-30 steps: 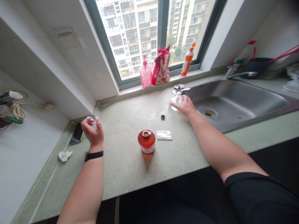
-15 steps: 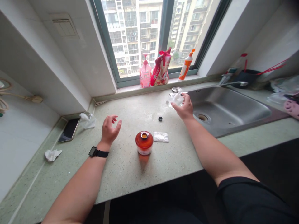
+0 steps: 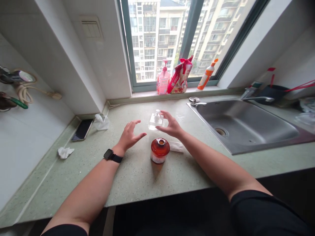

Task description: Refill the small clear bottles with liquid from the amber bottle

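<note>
One pump bottle [image 3: 155,121] is pinched between fingers of right hand [image 3: 172,126]; left hand [image 3: 128,135] has fingers spread; holding upright seems best.

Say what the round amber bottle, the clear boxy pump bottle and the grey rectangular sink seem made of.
Round amber bottle: glass or plastic, glossy; its shoulder shines and looks translucent.
Clear boxy pump bottle: smooth plastic or glass; it is see-through.
Grey rectangular sink: probably stainless steel, satin; soft metallic reflections.

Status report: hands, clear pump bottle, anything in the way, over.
Left hand open, empty. Right hand at clear pump bottle, grip unclear. Possible obstacle: uncapped amber bottle, near side.
</note>
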`<state>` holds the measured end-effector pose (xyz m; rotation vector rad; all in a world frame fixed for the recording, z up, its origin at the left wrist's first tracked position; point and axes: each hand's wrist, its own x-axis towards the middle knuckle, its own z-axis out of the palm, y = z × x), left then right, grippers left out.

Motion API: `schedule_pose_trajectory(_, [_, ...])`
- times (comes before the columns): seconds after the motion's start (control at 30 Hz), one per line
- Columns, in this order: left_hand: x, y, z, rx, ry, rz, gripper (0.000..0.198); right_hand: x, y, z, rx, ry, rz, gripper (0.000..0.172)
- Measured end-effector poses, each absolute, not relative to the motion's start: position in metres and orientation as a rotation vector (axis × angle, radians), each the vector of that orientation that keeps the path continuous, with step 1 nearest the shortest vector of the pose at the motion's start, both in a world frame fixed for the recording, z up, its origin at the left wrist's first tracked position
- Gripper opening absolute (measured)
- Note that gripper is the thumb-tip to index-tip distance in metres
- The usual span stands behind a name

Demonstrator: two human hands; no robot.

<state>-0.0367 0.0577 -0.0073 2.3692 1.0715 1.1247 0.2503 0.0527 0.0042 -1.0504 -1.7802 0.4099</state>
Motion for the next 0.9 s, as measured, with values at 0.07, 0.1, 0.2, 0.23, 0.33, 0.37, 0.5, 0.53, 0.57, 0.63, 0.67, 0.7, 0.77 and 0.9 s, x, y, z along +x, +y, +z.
schedule_pose_trajectory(0.07, [-0.035,0.059,-0.004,2.293,1.061,1.132,0.066,0.242,0.059,0.006,-1.008,-1.802,0.488,0.078])
schedule_pose_trajectory(0.1, [-0.033,0.062,-0.001,2.242,1.057,1.141,0.067,0.239,0.062,0.006,-0.989,-1.804,0.52,0.078])
schedule_pose_trajectory(0.2, [-0.028,0.071,0.009,2.093,1.021,1.128,0.073,0.235,0.069,0.003,-0.964,-1.763,0.598,0.08])
schedule_pose_trajectory(0.23, [-0.025,0.075,0.011,2.06,0.998,1.089,0.077,0.235,0.07,0.001,-0.963,-1.744,0.622,0.08])
schedule_pose_trajectory(0.33, [-0.016,0.084,0.011,1.987,0.929,0.952,0.088,0.238,0.071,-0.007,-0.954,-1.722,0.677,0.082])
schedule_pose_trajectory(0.37, [-0.012,0.086,0.008,1.957,0.907,0.926,0.09,0.24,0.07,-0.01,-0.948,-1.737,0.687,0.082])
schedule_pose_trajectory(0.5, [-0.005,0.091,-0.004,1.891,0.839,0.872,0.093,0.245,0.066,-0.015,-0.929,-1.809,0.723,0.081])
schedule_pose_trajectory(0.53, [-0.004,0.091,-0.006,1.901,0.816,0.862,0.093,0.244,0.065,-0.015,-0.927,-1.827,0.725,0.082])
schedule_pose_trajectory(0.57, [-0.005,0.09,-0.007,1.909,0.789,0.857,0.091,0.244,0.064,-0.014,-0.926,-1.847,0.721,0.082])
schedule_pose_trajectory(0.63, [-0.006,0.088,-0.007,1.911,0.761,0.88,0.084,0.241,0.063,-0.013,-0.925,-1.898,0.687,0.083])
schedule_pose_trajectory(0.67, [-0.007,0.087,-0.006,1.912,0.77,0.905,0.081,0.24,0.062,-0.012,-0.925,-1.918,0.664,0.083])
schedule_pose_trajectory(0.7, [-0.008,0.086,-0.005,1.917,0.791,0.941,0.078,0.239,0.062,-0.011,-0.923,-1.932,0.645,0.084])
schedule_pose_trajectory(0.77, [-0.007,0.084,-0.003,1.946,0.84,1.038,0.073,0.238,0.061,-0.011,-0.912,-1.937,0.631,0.082])
schedule_pose_trajectory(0.9, [-0.004,0.079,-0.004,2.064,0.933,1.233,0.069,0.235,0.062,-0.01,-0.929,-1.854,0.594,0.063])
